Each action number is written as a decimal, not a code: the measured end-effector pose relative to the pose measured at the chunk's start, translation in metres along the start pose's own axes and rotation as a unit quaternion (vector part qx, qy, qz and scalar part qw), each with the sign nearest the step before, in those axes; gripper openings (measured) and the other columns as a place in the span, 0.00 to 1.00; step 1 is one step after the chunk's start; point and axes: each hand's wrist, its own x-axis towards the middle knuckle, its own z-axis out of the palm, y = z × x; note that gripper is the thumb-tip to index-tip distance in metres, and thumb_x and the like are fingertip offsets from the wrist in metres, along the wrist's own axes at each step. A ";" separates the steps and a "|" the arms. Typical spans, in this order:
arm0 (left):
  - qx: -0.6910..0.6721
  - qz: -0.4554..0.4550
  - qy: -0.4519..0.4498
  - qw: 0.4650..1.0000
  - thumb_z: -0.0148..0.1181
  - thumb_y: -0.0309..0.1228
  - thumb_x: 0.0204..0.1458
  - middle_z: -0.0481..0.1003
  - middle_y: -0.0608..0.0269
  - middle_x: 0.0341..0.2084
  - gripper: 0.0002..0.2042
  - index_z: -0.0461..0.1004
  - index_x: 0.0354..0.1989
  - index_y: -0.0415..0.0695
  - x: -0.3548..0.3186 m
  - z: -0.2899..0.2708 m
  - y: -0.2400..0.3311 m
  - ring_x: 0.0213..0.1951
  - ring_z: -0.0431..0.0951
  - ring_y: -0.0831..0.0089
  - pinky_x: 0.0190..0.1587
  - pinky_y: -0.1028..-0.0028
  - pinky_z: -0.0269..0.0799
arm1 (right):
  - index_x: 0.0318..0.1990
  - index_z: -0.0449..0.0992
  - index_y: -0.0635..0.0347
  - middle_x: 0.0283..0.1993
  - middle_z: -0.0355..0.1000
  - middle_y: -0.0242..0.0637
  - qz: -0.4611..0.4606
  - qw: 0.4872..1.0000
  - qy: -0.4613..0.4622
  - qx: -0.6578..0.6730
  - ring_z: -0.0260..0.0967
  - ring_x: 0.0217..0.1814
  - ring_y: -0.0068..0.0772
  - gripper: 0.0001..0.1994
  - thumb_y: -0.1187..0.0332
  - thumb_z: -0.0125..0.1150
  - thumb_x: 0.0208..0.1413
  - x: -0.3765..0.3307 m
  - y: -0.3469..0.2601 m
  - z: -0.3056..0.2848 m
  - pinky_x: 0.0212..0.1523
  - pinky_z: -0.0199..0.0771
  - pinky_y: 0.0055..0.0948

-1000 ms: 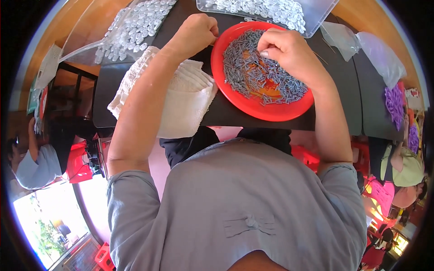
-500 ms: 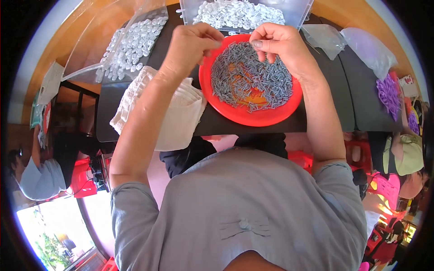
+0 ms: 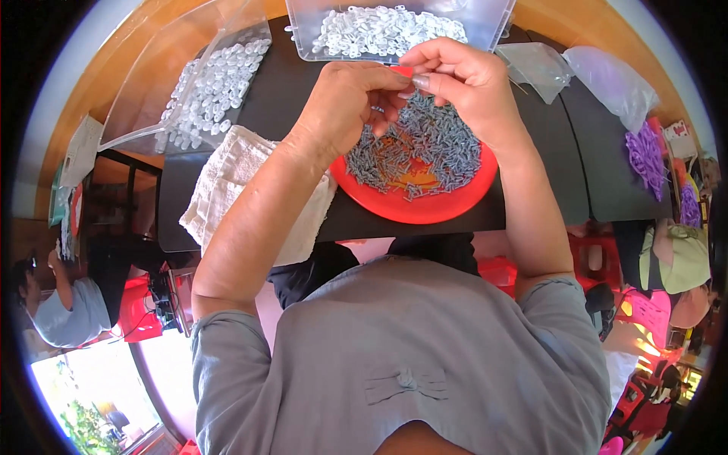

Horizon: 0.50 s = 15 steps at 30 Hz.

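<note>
Over the far part of a red plate (image 3: pixel 432 214), my two hands meet at the fingertips. My left hand (image 3: pixel 356 102) is closed, with thumb and forefinger pressed together. My right hand (image 3: pixel 470 83) also pinches, its thumb and forefinger against the left fingertips. Whatever they hold is too small and covered to make out. Many small grey rod-like pieces (image 3: pixel 447 152) lie heaped on the plate, thinner in the middle where an orange-brown bottom shows. Just beyond my hands, a clear bin (image 3: pixel 322 57) contains a pile of small white plastic pieces (image 3: pixel 387 29).
A folded cream cloth (image 3: pixel 227 178) lies left of the plate on the dark table (image 3: pixel 542 144). At the far left a tilted clear container (image 3: pixel 144 83) holds white oval pieces (image 3: pixel 224 80). Clear plastic bags (image 3: pixel 610 80) and purple strips (image 3: pixel 644 155) lie right. People sit on both sides.
My left hand has come right until its fingertips meet those of my right hand. The plate and bins appear slightly shifted as the view moved.
</note>
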 end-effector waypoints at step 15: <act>-0.086 -0.011 0.005 0.996 0.58 0.26 0.50 0.73 0.56 0.21 0.07 0.76 0.27 0.33 0.002 -0.009 -0.012 0.19 0.71 0.72 0.19 0.74 0.63 | 0.36 0.76 0.67 0.31 0.74 0.30 -0.122 0.981 -0.001 -0.147 0.70 0.32 0.18 0.04 0.80 0.60 0.53 0.001 0.002 0.009 0.34 0.69 0.20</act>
